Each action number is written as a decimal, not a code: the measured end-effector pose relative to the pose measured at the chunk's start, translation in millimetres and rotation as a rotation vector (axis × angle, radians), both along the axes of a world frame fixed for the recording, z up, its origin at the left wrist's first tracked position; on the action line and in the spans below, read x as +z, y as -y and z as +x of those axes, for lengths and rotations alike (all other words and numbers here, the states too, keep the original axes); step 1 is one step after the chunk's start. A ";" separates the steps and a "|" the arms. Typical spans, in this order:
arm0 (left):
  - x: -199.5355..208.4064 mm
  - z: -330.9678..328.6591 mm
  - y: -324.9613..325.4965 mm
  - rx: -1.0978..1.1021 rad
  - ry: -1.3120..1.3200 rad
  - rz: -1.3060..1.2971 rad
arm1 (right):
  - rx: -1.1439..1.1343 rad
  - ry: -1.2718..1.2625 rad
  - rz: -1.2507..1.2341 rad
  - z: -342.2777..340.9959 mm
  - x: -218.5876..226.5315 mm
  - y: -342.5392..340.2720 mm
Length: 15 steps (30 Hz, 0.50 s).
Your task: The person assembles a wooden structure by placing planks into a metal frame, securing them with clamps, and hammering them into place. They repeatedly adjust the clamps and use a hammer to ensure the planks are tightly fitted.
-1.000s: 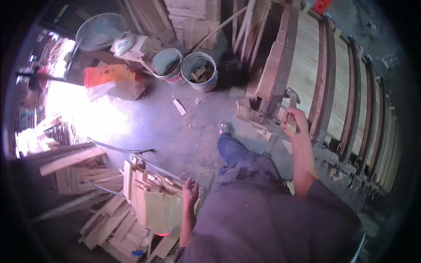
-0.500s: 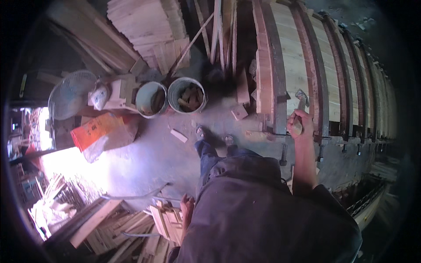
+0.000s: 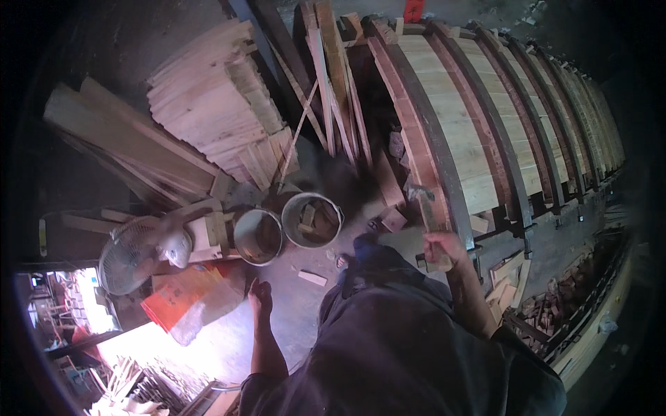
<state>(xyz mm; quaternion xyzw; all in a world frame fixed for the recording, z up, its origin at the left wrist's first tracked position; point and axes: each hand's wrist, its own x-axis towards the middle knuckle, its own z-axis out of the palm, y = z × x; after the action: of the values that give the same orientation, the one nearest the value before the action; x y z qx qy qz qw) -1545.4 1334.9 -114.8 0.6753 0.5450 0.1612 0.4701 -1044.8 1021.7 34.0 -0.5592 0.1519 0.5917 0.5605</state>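
Note:
My right hand (image 3: 444, 248) is closed round the wooden handle of a hammer (image 3: 425, 211). The hammer stands head up in front of the nearest dark metal clamp bar (image 3: 444, 173) of a long rack of clamped pale boards (image 3: 463, 142). No contact between hammer and rack can be made out. My left hand (image 3: 260, 298) hangs low on the other side of my body, fingers loosely bent and nothing seen in it. Close by are an orange bag (image 3: 182, 295) and a bucket (image 3: 258, 237).
A second bucket (image 3: 311, 220) holds wood offcuts. Beyond the buckets are a stack of boards (image 3: 205, 104) and leaning strips (image 3: 333, 83). A fan (image 3: 128, 255) stands at left. On the floor lies a small wood piece (image 3: 312, 278). Scrap wood (image 3: 510, 281) lies below the rack.
My view has turned and I have stepped closer to the rack's near end. The right hand still carries the hammer. My left hand has swung forward, away from the wood pile.

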 end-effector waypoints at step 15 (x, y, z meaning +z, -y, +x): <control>-101.0 -52.0 39.3 -0.544 -0.550 -0.226 | -0.262 0.449 0.138 58.3 42.3 -33.7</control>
<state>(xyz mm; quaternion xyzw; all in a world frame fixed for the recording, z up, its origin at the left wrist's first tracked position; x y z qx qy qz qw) -1597.4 1295.6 -215.8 0.7568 0.4663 -0.2168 0.4035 -986.5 1055.4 76.3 -0.6124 0.0543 0.3843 0.6887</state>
